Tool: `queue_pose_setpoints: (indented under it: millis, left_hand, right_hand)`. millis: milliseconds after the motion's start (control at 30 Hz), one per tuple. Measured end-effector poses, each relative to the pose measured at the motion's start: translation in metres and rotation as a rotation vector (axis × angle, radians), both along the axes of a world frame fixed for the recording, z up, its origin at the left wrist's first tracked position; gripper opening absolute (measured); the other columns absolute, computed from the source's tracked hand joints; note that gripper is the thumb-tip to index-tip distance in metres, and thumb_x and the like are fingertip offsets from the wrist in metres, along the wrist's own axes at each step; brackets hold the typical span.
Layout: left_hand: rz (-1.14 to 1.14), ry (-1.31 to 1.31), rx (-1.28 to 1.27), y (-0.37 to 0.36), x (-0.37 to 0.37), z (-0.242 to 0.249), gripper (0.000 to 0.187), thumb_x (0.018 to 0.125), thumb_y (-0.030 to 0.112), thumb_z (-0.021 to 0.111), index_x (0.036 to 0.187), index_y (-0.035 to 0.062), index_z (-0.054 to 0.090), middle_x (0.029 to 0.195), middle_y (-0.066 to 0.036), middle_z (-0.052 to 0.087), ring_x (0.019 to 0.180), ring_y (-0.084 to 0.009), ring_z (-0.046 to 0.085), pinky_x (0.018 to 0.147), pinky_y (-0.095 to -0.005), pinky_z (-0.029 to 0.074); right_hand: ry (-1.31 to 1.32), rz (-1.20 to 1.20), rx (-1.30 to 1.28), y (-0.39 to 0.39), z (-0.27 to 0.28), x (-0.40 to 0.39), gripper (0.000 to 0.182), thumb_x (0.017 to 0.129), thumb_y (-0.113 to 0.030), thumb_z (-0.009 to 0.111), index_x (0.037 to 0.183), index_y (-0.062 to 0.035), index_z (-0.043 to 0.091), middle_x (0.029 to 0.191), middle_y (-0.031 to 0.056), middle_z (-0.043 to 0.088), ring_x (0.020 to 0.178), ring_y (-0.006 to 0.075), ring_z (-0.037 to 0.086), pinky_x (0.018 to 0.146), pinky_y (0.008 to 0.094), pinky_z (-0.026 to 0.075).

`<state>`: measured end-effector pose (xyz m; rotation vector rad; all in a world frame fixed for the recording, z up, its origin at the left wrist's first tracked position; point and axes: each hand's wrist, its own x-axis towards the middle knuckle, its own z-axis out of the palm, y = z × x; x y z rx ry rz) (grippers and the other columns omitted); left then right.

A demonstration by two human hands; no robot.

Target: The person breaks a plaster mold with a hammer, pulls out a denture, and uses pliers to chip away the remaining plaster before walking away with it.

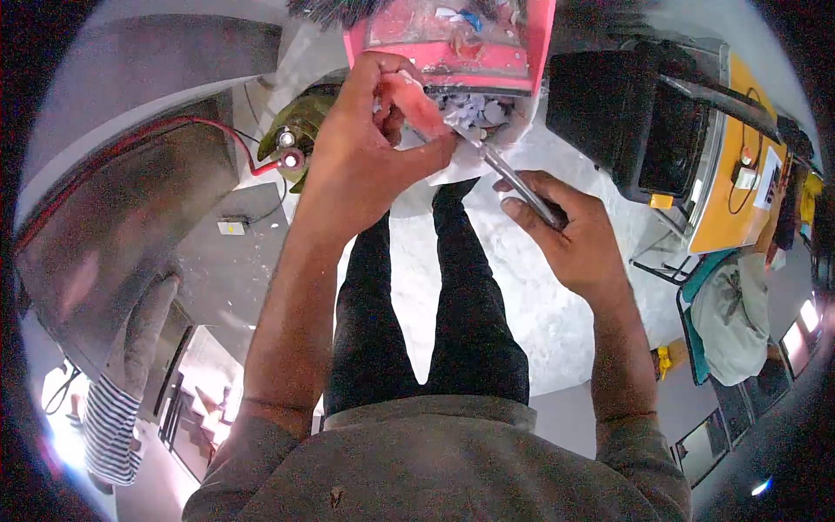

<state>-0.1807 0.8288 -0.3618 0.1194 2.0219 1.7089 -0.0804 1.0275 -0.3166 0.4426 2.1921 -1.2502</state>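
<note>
My left hand (361, 143) is closed around a pink curved piece (417, 106) with whitish bits on it, gripped between thumb and fingers. In my right hand (570, 230) is a slim metal hand tool (517, 178), its tip pointing up and left, close to the pink piece. Both hands are over or beside a white bin (461, 168) that contains whitish chips (474, 111). A pink dustpan (541, 39) with debris and scraps in it overlaps the far side of the bin. The exact kind of tool tip cannot be told.
Dark brush bristles (335, 10) show at the top. A red hose (217, 124) runs along the left to a green cylinder (304, 122). On the right are a black case (596, 117) and an orange-topped table (735, 178). A striped sleeve (113, 426) shows at lower left.
</note>
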Motion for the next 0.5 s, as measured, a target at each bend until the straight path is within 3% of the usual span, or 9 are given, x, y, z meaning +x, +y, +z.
queue_pose_setpoints:
  millis: [133, 200, 233, 300, 333, 400, 500]
  left_hand:
    - [0.0, 0.049, 0.095, 0.003, 0.003, -0.002, 0.053, 0.067, 0.001, 0.081, 0.109, 0.0063, 0.049, 0.08, 0.003, 0.054, 0.068, -0.0035, 0.048, 0.059, -0.0188, 0.04]
    - [-0.011, -0.008, 0.026, 0.004, 0.0, 0.005, 0.051, 0.069, 0.001, 0.081, 0.109, 0.006, 0.05, 0.079, 0.002, 0.056, 0.068, -0.0033, 0.048, 0.06, -0.0185, 0.04]
    - [-0.02, -0.059, -0.041, 0.004, -0.002, 0.008, 0.048, 0.07, 0.001, 0.081, 0.108, 0.0056, 0.052, 0.079, 0.002, 0.058, 0.068, -0.0031, 0.049, 0.06, -0.0183, 0.04]
    - [-0.012, -0.105, 0.034, 0.003, -0.004, 0.006, 0.043, 0.073, 0.003, 0.079, 0.108, 0.0048, 0.054, 0.081, 0.001, 0.06, 0.068, -0.0035, 0.051, 0.06, -0.0189, 0.041]
    - [-0.003, -0.153, 0.106, 0.002, -0.004, 0.005, 0.037, 0.077, 0.004, 0.076, 0.108, 0.004, 0.055, 0.082, 0.0, 0.063, 0.067, -0.0039, 0.052, 0.06, -0.0195, 0.043]
    - [0.011, -0.225, 0.18, -0.001, -0.005, 0.001, 0.034, 0.081, 0.005, 0.072, 0.111, 0.0033, 0.056, 0.085, -0.001, 0.065, 0.069, -0.0048, 0.054, 0.06, -0.0202, 0.044]
    - [0.034, -0.243, 0.191, -0.006, -0.007, 0.001, 0.03, 0.086, 0.007, 0.067, 0.113, 0.002, 0.058, 0.09, -0.004, 0.067, 0.071, -0.0069, 0.058, 0.061, -0.0219, 0.046]
  right_hand:
    - [-0.145, -0.077, -0.236, 0.003, 0.007, -0.007, 0.03, 0.091, -0.03, 0.063, 0.107, -0.0034, 0.064, 0.087, 0.0066, 0.067, 0.078, 0.0142, 0.061, 0.073, 0.0287, 0.048]
    - [-0.529, -0.107, -0.233, 0.003, 0.016, -0.017, 0.032, 0.091, -0.029, 0.063, 0.112, -0.004, 0.062, 0.092, 0.005, 0.067, 0.086, 0.0108, 0.059, 0.079, 0.0278, 0.047]
    - [-0.529, -0.107, -0.233, 0.001, 0.013, -0.014, 0.032, 0.091, -0.029, 0.063, 0.112, -0.004, 0.062, 0.092, 0.005, 0.067, 0.086, 0.0108, 0.059, 0.079, 0.0278, 0.047]
    - [-0.078, -0.196, -0.241, -0.002, -0.003, -0.001, 0.039, 0.09, -0.03, 0.064, 0.118, -0.0029, 0.06, 0.096, 0.0096, 0.067, 0.085, 0.0131, 0.059, 0.08, 0.0284, 0.046]
    - [-0.077, -0.197, -0.24, -0.001, -0.01, 0.003, 0.039, 0.09, -0.03, 0.064, 0.118, -0.0029, 0.06, 0.096, 0.0096, 0.067, 0.085, 0.0131, 0.059, 0.08, 0.0284, 0.046]
    - [0.19, -0.154, -0.046, 0.002, -0.022, 0.005, 0.043, 0.09, -0.03, 0.065, 0.12, -0.0009, 0.057, 0.098, 0.013, 0.066, 0.083, 0.0154, 0.059, 0.079, 0.0289, 0.046]
    - [0.102, -0.223, -0.037, 0.004, -0.02, 0.0, 0.043, 0.09, -0.029, 0.064, 0.12, 0.0009, 0.057, 0.095, 0.0141, 0.065, 0.08, 0.0164, 0.057, 0.077, 0.0293, 0.046]
